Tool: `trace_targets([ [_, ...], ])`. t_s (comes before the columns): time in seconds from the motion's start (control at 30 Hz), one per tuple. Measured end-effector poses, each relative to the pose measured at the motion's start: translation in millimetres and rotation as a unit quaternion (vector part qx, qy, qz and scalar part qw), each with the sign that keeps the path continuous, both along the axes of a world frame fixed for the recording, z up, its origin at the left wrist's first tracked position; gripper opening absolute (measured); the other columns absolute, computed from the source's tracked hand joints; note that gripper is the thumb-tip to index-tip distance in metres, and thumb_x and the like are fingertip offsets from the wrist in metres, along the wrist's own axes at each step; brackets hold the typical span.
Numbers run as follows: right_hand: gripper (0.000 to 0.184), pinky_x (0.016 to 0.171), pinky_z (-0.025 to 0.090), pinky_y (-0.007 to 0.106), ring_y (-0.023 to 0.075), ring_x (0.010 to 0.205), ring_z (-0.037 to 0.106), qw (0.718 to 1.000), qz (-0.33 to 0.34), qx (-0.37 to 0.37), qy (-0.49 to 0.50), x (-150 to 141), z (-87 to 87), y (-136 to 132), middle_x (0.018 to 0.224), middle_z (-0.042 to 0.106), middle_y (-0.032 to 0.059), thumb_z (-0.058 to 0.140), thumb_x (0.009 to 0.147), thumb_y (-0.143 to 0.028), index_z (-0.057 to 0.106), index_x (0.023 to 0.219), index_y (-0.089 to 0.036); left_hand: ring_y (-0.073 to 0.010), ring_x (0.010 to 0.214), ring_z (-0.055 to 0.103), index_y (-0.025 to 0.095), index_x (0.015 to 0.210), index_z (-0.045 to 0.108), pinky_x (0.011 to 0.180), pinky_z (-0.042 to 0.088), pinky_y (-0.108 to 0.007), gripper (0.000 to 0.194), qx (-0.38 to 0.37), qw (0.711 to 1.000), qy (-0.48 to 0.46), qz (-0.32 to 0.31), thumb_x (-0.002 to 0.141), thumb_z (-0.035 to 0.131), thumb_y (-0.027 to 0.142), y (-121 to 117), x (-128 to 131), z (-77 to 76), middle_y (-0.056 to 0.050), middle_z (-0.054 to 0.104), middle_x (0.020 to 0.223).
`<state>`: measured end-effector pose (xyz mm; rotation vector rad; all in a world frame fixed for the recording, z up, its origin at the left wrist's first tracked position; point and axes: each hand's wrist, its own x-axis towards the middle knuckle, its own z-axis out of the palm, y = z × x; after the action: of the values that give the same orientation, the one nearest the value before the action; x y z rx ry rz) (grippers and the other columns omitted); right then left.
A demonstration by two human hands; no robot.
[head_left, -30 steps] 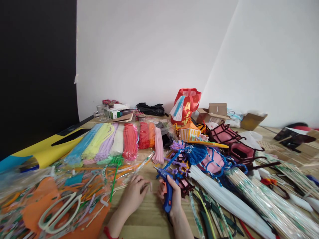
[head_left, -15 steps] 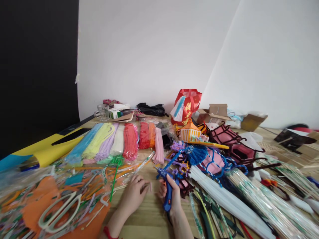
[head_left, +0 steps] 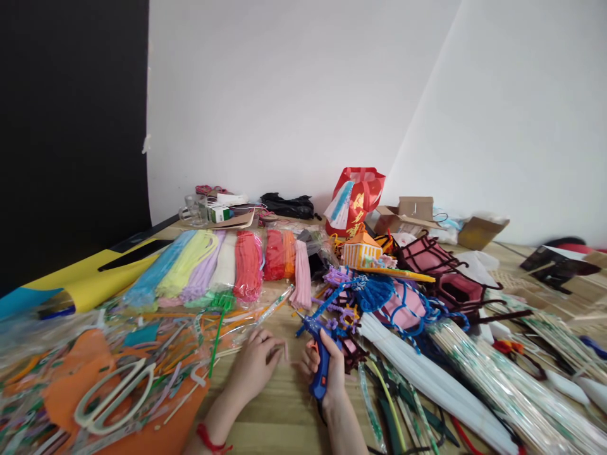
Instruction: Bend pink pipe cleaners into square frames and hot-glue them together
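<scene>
My right hand (head_left: 327, 370) is wrapped round a blue hot glue gun (head_left: 321, 366), its tip pointing up and to the left above the wooden table (head_left: 265, 420). Just left of it, my left hand (head_left: 256, 366) pinches a short bent piece of pink pipe cleaner (head_left: 286, 350) between thumb and fingers. The glue gun's tip and the pink piece are apart. Beyond my hands lies a bundle of pink pipe cleaners (head_left: 301, 275). A blue-trimmed pink craft piece (head_left: 403, 306) rests to the right of the glue gun.
At left, white-handled scissors (head_left: 114, 398) lie on orange sheets (head_left: 76, 366) and scraps. Packs of coloured pipe cleaners (head_left: 249, 265) line the middle. White pipe cleaners (head_left: 427, 379) and packed sticks (head_left: 493, 379) fill the right. A red bag (head_left: 363, 202) stands at the back.
Both hands stay nearly in place, still holding the glue gun and the pink piece. The glue gun's tip has shifted slightly left and up.
</scene>
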<state>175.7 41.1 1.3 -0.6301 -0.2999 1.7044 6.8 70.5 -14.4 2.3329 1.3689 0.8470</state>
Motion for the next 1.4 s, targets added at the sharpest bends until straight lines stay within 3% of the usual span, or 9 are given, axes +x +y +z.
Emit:
trace_targets([
  [0.17,0.038,0.031,0.023,0.017,0.0044,0.030,0.030,0.999,-0.004,0.006,-0.040,-0.7,-0.3,0.5,0.036,0.035,-0.0072,0.066,0.069,-0.049,0.062,0.059,-0.013,-0.0228,0.095,0.054,0.025,0.095,0.068,0.085,0.046,-0.039,0.019,0.013,1.000,-0.011,-0.006,0.083,0.054,0.019,0.4,-0.7,-3.4,-0.005,0.061,0.091],
  [0.33,0.036,0.030,0.024,0.016,0.0050,0.030,0.036,0.993,-0.036,-0.040,-0.104,3.3,1.7,-7.4,0.039,0.044,-0.0051,0.066,0.069,-0.049,0.061,0.062,-0.014,-0.0225,0.095,0.053,0.024,0.096,0.069,0.087,0.045,-0.039,0.019,0.015,1.000,-0.016,-0.013,0.083,0.055,0.020,-0.6,-0.5,0.4,-0.005,0.060,0.089],
  [0.63,0.032,0.038,0.039,0.017,0.0104,0.043,0.055,0.962,-0.092,-0.061,-0.250,12.1,19.5,-34.7,0.049,0.061,0.0013,0.071,0.069,-0.044,0.066,0.073,-0.013,-0.0214,0.095,0.053,0.023,0.097,0.070,0.089,0.043,-0.039,0.020,0.000,0.999,-0.031,-0.036,0.085,0.054,0.022,0.5,-2.4,4.0,-0.006,0.062,0.092],
  [0.77,0.035,0.039,0.039,0.018,0.0111,0.043,0.055,0.935,-0.058,-0.040,-0.347,17.3,18.5,-44.3,0.048,0.063,0.0042,0.071,0.069,-0.045,0.067,0.073,-0.010,-0.0225,0.097,0.052,0.023,0.099,0.069,0.091,0.043,-0.040,0.021,0.002,0.999,-0.032,-0.041,0.085,0.053,0.023,0.7,-3.9,4.5,-0.006,0.063,0.092],
  [0.97,0.036,0.039,0.039,0.019,0.0115,0.042,0.055,0.913,-0.040,-0.040,-0.405,20.9,15.3,-58.4,0.051,0.065,0.0053,0.070,0.069,-0.047,0.065,0.070,-0.011,-0.0210,0.097,0.053,0.024,0.101,0.068,0.091,0.043,-0.038,0.022,-0.002,0.998,-0.034,-0.052,0.083,0.055,0.022,1.0,-5.3,3.2,-0.005,0.062,0.094],
  [1.13,0.039,0.033,0.035,0.019,0.0088,0.033,0.047,0.881,-0.011,-0.041,-0.472,17.6,13.8,-58.1,0.047,0.062,0.0049,0.069,0.069,-0.049,0.062,0.062,-0.011,-0.0204,0.094,0.053,0.024,0.101,0.068,0.090,0.042,-0.037,0.022,-0.008,0.997,-0.035,-0.065,0.082,0.058,0.026,-0.5,-6.5,6.5,-0.005,0.061,0.092],
  [1.4,0.040,0.031,0.032,0.019,0.0087,0.032,0.046,0.864,-0.004,-0.053,-0.500,17.1,13.2,-56.6,0.047,0.062,0.0050,0.067,0.069,-0.050,0.060,0.059,-0.012,-0.0211,0.097,0.053,0.025,0.104,0.068,0.094,0.040,-0.038,0.026,-0.022,0.997,-0.025,-0.072,0.079,0.061,0.022,-1.6,-7.4,10.1,-0.005,0.061,0.096],
])
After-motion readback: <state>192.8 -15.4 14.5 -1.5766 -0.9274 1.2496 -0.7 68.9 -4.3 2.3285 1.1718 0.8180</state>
